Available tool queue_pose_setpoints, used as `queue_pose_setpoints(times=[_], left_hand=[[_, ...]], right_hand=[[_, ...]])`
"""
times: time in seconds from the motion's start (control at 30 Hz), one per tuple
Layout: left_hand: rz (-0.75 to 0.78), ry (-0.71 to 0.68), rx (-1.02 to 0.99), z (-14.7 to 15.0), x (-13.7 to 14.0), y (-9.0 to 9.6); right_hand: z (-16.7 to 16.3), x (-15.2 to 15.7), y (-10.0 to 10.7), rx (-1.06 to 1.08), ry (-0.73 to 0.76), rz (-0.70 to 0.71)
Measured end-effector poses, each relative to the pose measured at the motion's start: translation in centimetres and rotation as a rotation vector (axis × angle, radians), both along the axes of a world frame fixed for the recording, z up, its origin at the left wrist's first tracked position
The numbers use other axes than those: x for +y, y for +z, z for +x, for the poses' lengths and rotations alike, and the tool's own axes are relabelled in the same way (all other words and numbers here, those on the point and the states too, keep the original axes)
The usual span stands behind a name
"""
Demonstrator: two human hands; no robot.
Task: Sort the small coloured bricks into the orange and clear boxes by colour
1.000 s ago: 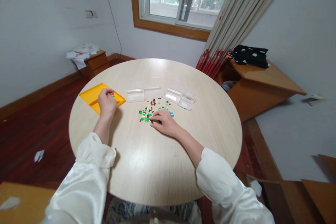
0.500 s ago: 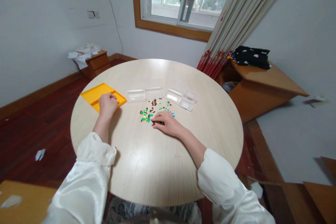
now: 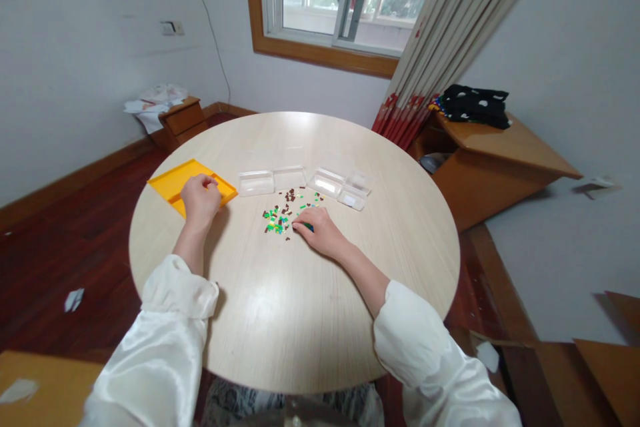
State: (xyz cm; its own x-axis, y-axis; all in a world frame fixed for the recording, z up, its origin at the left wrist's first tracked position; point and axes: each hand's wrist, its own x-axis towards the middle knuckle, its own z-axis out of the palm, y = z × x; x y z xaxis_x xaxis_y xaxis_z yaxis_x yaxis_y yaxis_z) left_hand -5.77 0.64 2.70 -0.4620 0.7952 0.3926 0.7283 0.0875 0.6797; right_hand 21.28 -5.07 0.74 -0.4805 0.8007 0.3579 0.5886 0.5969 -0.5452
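My left hand (image 3: 201, 199) is curled closed above the yellow plastic case (image 3: 173, 180), which lies open at the table's left. Whatever its fingers may hold is hidden. Right of the pile of tiny building bricks (image 3: 275, 221), my right hand (image 3: 320, 230) has its thumb and fingers drawn together in a pinch. A small dark brick shows at these fingertips. Green, brown, yellow and blue pieces make up the pile. Some brown bricks (image 3: 290, 195) lie in a group just behind it, and a few more are scattered beside my right hand.
Two clear plastic boxes stand open behind the bricks, one on the left (image 3: 257, 183) and one on the right (image 3: 327, 181). All of this rests on a round pale wooden table (image 3: 280, 320). A wooden cabinet (image 3: 505, 160) with dark cloth stands at the right, beside a curtain (image 3: 440, 27).
My right hand's fingers have drawn together and lifted slightly off the pile's near right edge, leaving a brown piece behind. My left hand stays over the yellow case. The view has shifted slightly.
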Motion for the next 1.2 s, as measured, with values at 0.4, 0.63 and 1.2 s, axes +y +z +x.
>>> queue_pose_setpoints(times=[0.4, 0.63, 1.2], left_hand=[[0.135, -0.669, -0.267, 8.4, -2.9, -0.4], [-0.013, -0.942, -0.253, 11.1, -5.0, -0.6], [0.005, -0.647, -0.435, 9.5, -2.3, -1.9]], right_hand=[[-0.1, 0.8, -0.6, 0.448, -0.219, -0.139], [-0.2, 1.2, -0.9, 0.674, -0.164, -0.324], [1.7, 0.6, 0.1, 0.022, -0.018, -0.191]])
